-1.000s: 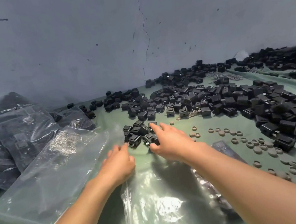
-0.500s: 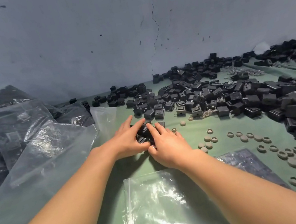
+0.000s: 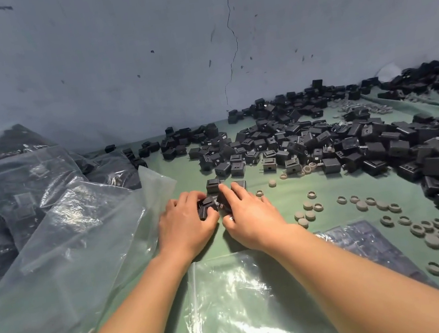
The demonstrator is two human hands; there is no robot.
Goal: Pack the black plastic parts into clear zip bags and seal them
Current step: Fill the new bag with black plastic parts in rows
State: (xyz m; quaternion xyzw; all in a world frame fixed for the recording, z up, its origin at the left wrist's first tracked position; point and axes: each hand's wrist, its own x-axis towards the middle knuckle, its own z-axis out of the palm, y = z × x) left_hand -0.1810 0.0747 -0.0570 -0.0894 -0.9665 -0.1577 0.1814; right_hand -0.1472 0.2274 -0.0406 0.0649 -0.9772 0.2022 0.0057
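While the left hand (image 3: 186,229) and right hand (image 3: 252,218) lay side by side on the green table (image 3: 284,199), a few black plastic parts (image 3: 207,208) were gripped under their curled fingers (image 3: 189,200). An empty clear zip bag (image 3: 235,307) was laid flat between the forearms; the loose pile (image 3: 323,141) was spread to the right.

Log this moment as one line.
phase: gathering | left hand: grips black parts | right hand: grips black parts | zip bag: flat, looks empty
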